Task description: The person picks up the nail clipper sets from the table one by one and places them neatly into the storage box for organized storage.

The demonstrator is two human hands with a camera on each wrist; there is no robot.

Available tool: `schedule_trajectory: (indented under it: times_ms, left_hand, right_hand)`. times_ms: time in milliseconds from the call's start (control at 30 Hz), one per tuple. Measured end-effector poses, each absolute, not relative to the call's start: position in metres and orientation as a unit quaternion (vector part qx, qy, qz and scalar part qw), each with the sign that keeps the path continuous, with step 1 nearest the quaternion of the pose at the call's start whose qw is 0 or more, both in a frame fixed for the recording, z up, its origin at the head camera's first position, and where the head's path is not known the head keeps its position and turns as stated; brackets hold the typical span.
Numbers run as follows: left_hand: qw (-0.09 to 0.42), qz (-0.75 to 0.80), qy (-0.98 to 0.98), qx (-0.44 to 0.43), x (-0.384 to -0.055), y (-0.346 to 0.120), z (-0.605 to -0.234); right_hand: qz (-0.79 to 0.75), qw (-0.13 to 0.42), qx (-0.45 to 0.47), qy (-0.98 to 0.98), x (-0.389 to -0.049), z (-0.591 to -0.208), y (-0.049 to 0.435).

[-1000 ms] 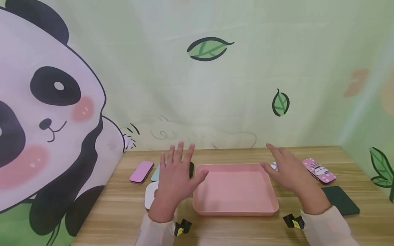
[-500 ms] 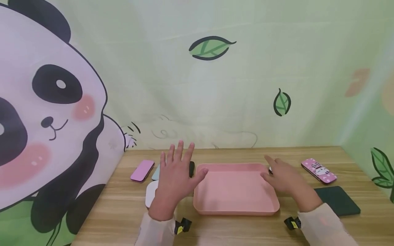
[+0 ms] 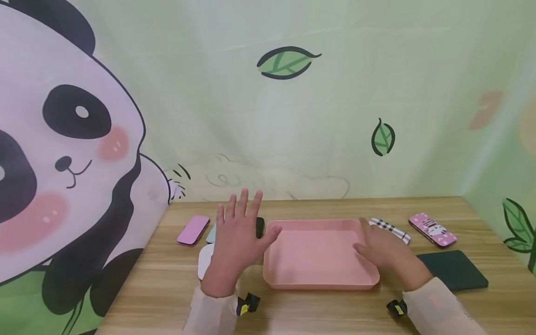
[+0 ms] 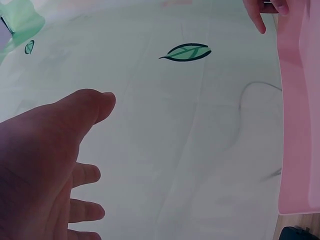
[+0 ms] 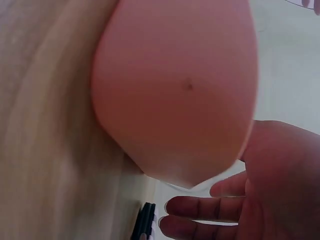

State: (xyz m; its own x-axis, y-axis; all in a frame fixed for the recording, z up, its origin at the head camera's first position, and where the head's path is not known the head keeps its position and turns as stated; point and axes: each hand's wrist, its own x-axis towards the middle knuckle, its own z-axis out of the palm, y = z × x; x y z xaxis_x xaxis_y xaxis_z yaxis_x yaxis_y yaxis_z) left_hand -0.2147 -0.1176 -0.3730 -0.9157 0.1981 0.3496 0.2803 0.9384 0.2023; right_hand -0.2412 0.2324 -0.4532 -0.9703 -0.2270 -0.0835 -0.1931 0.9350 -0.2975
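Observation:
A pink rectangular tray (image 3: 320,278) lies on the wooden table between both hands. My left hand (image 3: 236,244) is raised to the tray's left with fingers straight and spread; its thumb overlaps the tray's left rim in the head view. At the right side is my right hand (image 3: 387,246), its thumb over the rim on the inner side and its other fingers outside. In the right wrist view the fingers (image 5: 202,207) extend fairly straight past the pink tray wall (image 5: 175,90). Neither hand grips anything.
Left of the tray lie a pink flat case (image 3: 193,230), a white rounded item (image 3: 205,260) and a black item (image 3: 260,227), partly hidden. On the right are a plaid strip-like item (image 3: 395,231), a pink cartoon case (image 3: 433,230) and a dark green square (image 3: 454,270).
My right hand has moved left and down to the tray's right rim, uncovering the plaid item. The left hand stays nearly still.

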Motion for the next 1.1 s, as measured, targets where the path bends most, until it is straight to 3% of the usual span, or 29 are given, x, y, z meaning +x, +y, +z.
schedule_trajectory:
  times_ms: [667,1100]
  left_hand:
    - [0.16,-0.133,-0.97,-0.123,-0.216,-0.123,-0.373]
    - [0.159,-0.151,-0.966,-0.137,-0.212,-0.124,-0.371]
  right_hand:
    - [-0.133,0.103,-0.097,0.981,-0.236,-0.467,0.223]
    - [-0.108,0.082,-0.128,0.982,-0.241,-0.476,0.223]
